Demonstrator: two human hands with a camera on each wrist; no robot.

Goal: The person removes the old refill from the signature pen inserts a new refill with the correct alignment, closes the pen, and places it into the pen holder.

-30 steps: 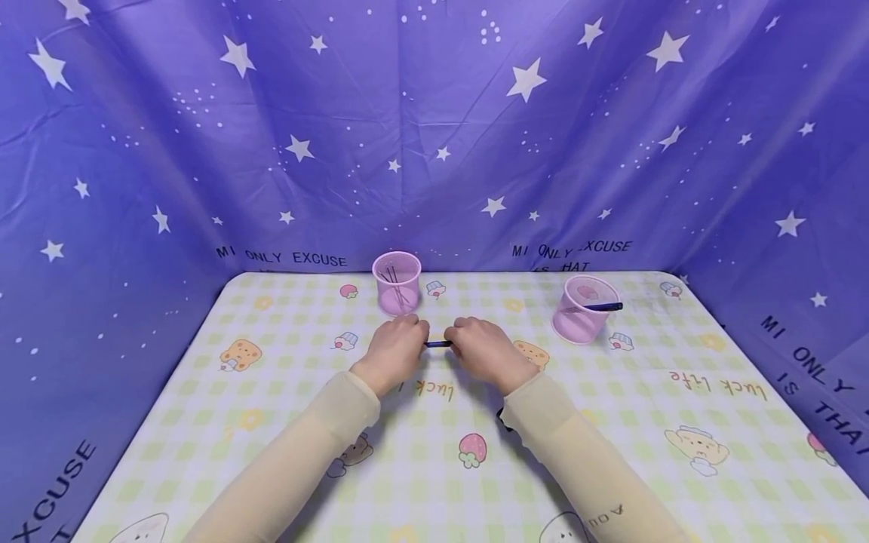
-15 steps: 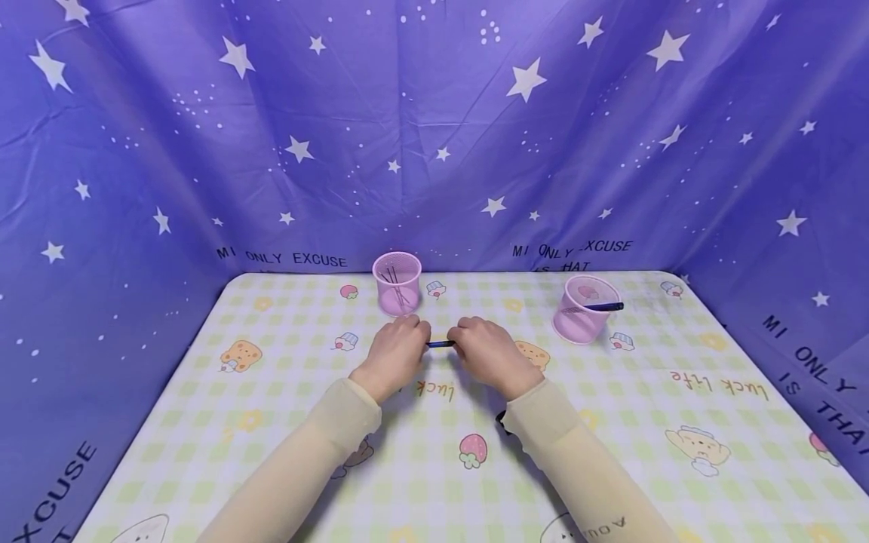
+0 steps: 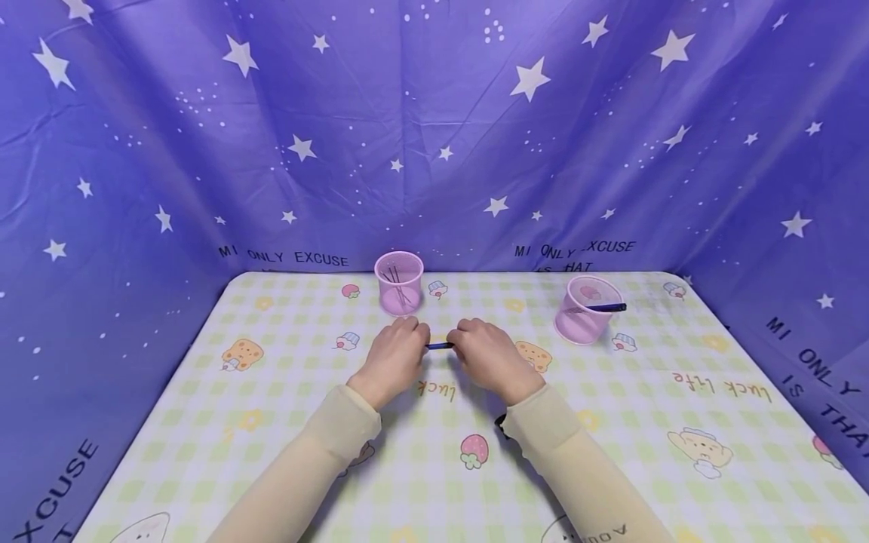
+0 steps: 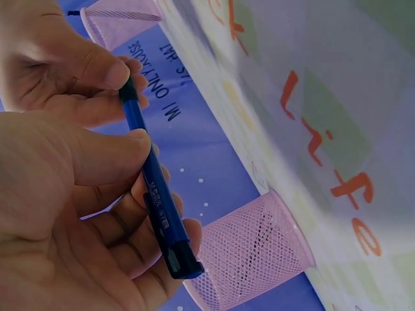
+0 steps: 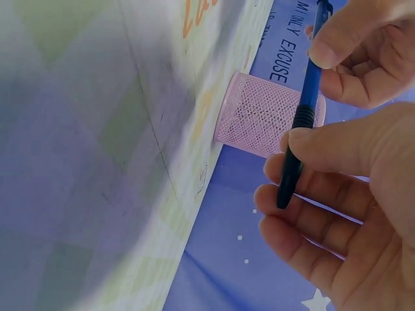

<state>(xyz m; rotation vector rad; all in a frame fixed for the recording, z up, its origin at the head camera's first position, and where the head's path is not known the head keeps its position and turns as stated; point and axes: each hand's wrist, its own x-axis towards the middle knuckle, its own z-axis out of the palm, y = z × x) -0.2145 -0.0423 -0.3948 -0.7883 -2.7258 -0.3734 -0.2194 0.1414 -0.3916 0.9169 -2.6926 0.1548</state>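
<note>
Both hands hold one blue ballpoint pen (image 3: pixel 439 345) level between them, over the middle of the table. My left hand (image 3: pixel 397 354) pinches its clip end between thumb and fingers; in the left wrist view the clip and black end cap of the pen (image 4: pixel 162 201) show past the thumb. At the other end, my right hand (image 3: pixel 494 358) pinches the black ribbed grip, and the dark tapered tip of the pen (image 5: pixel 292 178) lies along the fingers in the right wrist view. Beyond the left hand stands a pink mesh cup (image 3: pixel 399 302) with several thin dark sticks inside.
A second pink mesh cup (image 3: pixel 582 326) stands at the right, with a dark blue pen (image 3: pixel 606 308) leaning out over its rim. A green-and-white checked cloth with cartoon prints covers the table (image 3: pixel 292 467). Purple starred curtain (image 3: pixel 434 113) encloses the back and sides.
Both hands keep their grip on the pen and have barely moved. The whole head view has shifted very slightly; the cups stand where they were.
</note>
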